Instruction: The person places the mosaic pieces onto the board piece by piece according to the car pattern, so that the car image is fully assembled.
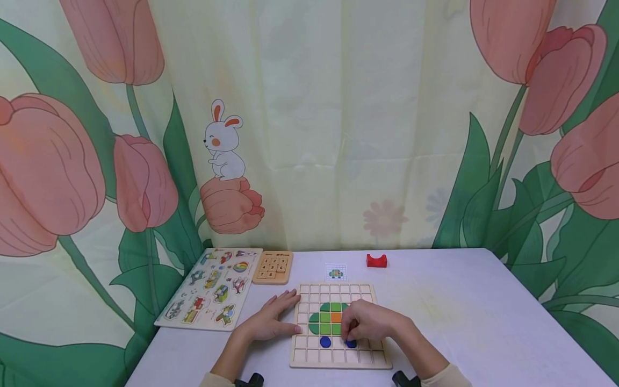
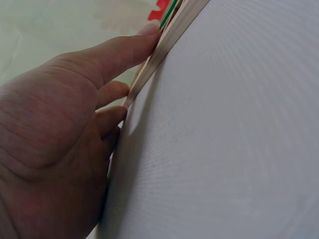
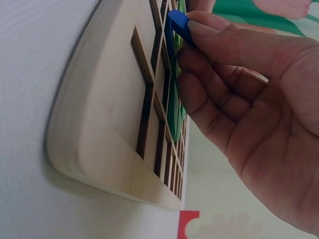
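Observation:
A wooden grid board (image 1: 309, 361) lies on the table, with green tiles (image 1: 325, 328) and an orange tile (image 1: 336, 317) set in its squares. One blue round piece (image 1: 325, 342) sits in the lower part of the grid. My right hand (image 1: 369, 321) pinches another blue piece (image 3: 180, 26) between thumb and fingers, right at the grid's surface. The left hand (image 1: 271, 318) rests along the board's left edge, its thumb and fingertips touching the wooden rim (image 2: 164, 47). Some tiles are hidden beneath the right hand.
Behind the board lies a small pattern card (image 1: 336, 272) showing a similar figure. A red holder (image 1: 376, 261) stands to its right. A wooden number board (image 1: 273, 267) and a picture sheet (image 1: 213, 287) lie to the left. A tulip-printed curtain (image 1: 338, 134) hangs behind the table.

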A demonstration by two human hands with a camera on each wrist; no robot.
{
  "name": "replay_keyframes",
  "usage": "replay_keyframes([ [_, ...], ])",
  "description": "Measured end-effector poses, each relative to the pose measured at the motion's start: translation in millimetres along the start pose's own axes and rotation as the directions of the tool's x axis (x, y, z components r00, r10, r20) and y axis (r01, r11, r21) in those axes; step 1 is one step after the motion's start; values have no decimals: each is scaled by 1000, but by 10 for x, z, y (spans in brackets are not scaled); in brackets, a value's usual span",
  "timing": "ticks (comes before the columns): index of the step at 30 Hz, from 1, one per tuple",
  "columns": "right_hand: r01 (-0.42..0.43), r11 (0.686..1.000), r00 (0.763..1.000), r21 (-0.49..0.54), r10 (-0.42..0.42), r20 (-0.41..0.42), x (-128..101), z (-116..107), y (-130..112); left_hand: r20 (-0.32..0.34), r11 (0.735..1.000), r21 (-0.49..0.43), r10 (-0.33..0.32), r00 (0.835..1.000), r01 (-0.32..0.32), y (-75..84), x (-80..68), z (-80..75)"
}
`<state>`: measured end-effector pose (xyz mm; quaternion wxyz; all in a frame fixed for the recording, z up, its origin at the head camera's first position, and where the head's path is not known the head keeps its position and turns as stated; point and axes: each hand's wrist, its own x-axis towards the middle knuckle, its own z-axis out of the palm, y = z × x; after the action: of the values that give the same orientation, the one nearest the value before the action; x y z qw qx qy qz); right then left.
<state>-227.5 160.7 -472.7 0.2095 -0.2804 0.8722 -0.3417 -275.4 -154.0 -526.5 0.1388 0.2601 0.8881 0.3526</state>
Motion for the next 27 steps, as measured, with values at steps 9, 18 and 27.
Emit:
replay_keyframes([
  [9,-1,1000,1000,-8,1,-5,-4,6,0,3,1000,-6,2,1000,-2,-2,1,-4],
  [18,10,1000,999,-4,-10,-32,-6,-23,28,3,1000,-1,-5,1000,5,-18,16,6],
  [27,19,999,984,40,-12,-175,-44,-120,108,6,1000,4,2,1000,-2,-43,15,7],
])
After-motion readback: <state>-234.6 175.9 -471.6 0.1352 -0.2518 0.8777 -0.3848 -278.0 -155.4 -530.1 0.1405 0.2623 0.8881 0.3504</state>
